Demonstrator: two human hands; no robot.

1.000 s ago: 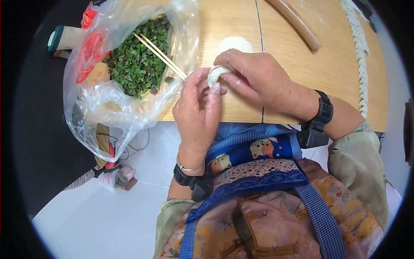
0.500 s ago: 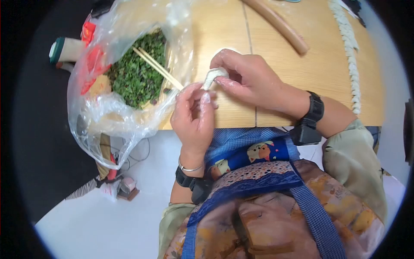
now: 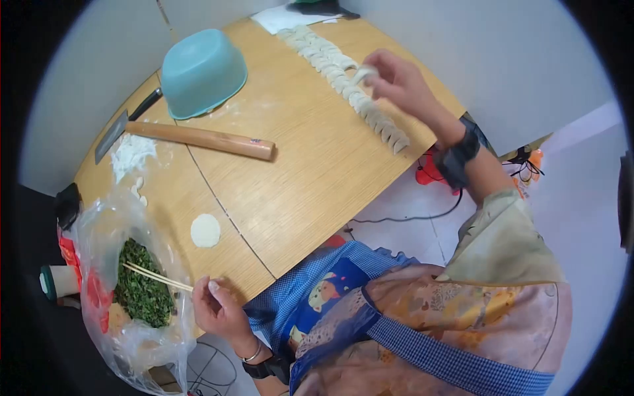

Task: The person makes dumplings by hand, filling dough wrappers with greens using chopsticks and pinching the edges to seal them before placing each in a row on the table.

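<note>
Over the far side of the table, my right hand (image 3: 396, 82) pinches a pale folded dumpling (image 3: 362, 74), slightly blurred by motion. It is beside a long overlapping row of white dumplings (image 3: 362, 102). My left hand (image 3: 218, 309) is at the near table edge, its fingers loosely curled, thumb apart, and nothing visible between them. A pair of chopsticks (image 3: 158, 276) slants across the chopped green filling (image 3: 142, 290), their thick ends by my left fingertips. A clear plastic bag (image 3: 175, 360) surrounds the filling. One round dough wrapper (image 3: 205, 230) lies flat near the table seam.
A wooden rolling pin (image 3: 198, 137) lies across the table beside an upturned turquoise basin (image 3: 203, 72). A cleaver (image 3: 111, 136) with a black handle and a flour pile (image 3: 134, 156) are at the left. White paper (image 3: 269, 20) lies at the far edge.
My view has turned toward the far side of the table. My hands have separated: the right carried the dumpling to the row, while the left stayed near the bag and let go of the dumpling.
</note>
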